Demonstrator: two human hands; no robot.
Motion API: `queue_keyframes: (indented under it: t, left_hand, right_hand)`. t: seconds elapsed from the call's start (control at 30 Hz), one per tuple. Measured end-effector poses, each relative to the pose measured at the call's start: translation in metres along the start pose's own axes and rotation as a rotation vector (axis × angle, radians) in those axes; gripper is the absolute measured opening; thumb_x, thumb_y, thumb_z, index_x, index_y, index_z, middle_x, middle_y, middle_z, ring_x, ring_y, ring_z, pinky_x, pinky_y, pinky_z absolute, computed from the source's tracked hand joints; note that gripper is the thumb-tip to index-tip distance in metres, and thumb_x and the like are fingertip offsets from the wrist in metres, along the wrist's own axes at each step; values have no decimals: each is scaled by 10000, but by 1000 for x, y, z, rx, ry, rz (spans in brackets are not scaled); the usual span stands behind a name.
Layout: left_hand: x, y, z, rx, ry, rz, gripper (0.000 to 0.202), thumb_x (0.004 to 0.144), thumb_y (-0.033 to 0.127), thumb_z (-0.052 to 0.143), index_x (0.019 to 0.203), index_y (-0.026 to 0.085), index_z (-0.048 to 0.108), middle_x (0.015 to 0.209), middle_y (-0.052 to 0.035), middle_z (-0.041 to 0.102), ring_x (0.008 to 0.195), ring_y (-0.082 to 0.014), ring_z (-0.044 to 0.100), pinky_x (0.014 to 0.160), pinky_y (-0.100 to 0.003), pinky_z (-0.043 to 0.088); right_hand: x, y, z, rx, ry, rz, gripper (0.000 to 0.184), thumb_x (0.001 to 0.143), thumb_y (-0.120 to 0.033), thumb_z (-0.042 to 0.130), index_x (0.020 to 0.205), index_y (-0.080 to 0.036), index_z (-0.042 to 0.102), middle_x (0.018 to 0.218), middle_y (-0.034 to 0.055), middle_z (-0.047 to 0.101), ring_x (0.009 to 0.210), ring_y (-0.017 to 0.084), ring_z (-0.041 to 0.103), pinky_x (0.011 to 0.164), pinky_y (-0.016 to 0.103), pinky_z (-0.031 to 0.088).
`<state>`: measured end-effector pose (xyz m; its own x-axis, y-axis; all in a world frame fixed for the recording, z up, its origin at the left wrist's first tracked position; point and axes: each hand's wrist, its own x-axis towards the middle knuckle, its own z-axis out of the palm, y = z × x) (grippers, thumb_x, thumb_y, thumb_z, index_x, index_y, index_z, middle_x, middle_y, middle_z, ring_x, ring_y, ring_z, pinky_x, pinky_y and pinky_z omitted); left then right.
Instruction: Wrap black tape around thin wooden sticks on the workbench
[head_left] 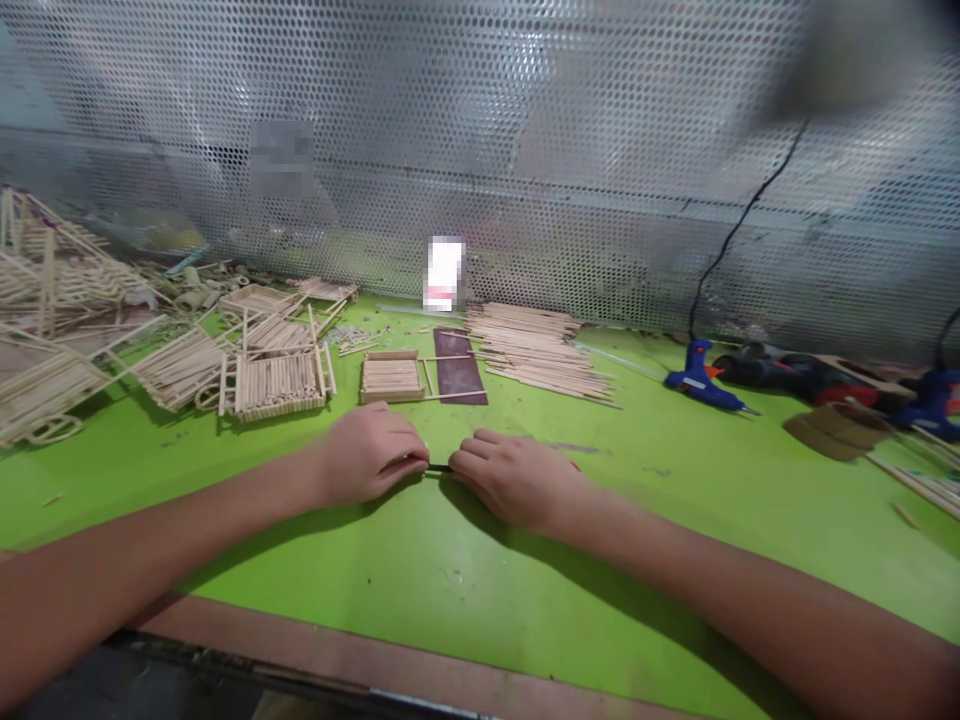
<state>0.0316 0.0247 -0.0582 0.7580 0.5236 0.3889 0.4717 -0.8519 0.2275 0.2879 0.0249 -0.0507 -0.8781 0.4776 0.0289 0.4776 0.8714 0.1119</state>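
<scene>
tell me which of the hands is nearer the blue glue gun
Right. The right hand rests on the green table left of and in front of the blue glue gun. The left hand lies farther left, beyond the right one.

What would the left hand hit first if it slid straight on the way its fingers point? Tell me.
The left hand points right, toward the right hand. They pinch a thin dark stick between them, so it would likely meet the right hand's fingertips first.
</scene>
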Motion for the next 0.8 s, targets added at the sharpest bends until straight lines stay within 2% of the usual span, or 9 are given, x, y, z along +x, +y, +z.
queue_keyframes:
  t: [0.2, 0.47, 0.57, 0.67, 0.8]
  left_hand:
    - [-2, -3, -1, 18, 29, 27, 212, 1022, 248, 612, 924, 151, 772, 836, -38, 789, 713, -173, 699, 731, -340, 496]
    - [-5, -5, -5, 30, -18, -9, 229, 1028, 276, 591, 937, 181, 779, 875, -38, 798, 750, -187, 716, 771, -370, 521]
    - [-7, -9, -8, 5, -71, -13, 220, 1023, 271, 587, 1076, 202, 789, 1040, -49, 812, 900, -213, 751, 866, -408, 556]
    - [-8, -14, -13, -31, -158, 7, 288, 1008, 266, 616, 1261, 229, 747, 1247, -45, 766, 1112, -233, 732, 992, -433, 553]
    - [-8, -20, -17, -68, -244, -9, 326, 1008, 289, 628, 1319, 261, 719, 1355, -32, 706, 1250, -234, 682, 1088, -423, 518]
  right_hand:
    - [3, -1, 0, -15, 0, 2, 112, 1020, -149, 547, 1060, -151, 652, 909, 62, 688, 849, 201, 573, 715, 308, 416]
    - [7, -3, -1, -27, -26, 5, 137, 1029, -165, 536, 1101, -156, 652, 948, 63, 699, 870, 210, 587, 708, 318, 422]
    - [7, -3, 0, -27, -23, -10, 144, 1023, -150, 533, 1105, -152, 651, 946, 66, 697, 876, 210, 584, 728, 316, 430]
    - [7, -2, 1, -24, -18, -19, 140, 1012, -133, 541, 1092, -146, 655, 933, 69, 695, 878, 211, 582, 744, 316, 437]
    - [8, -2, 1, -10, -14, -13, 132, 1010, -128, 546, 1079, -144, 658, 930, 73, 696, 873, 211, 585, 742, 315, 437]
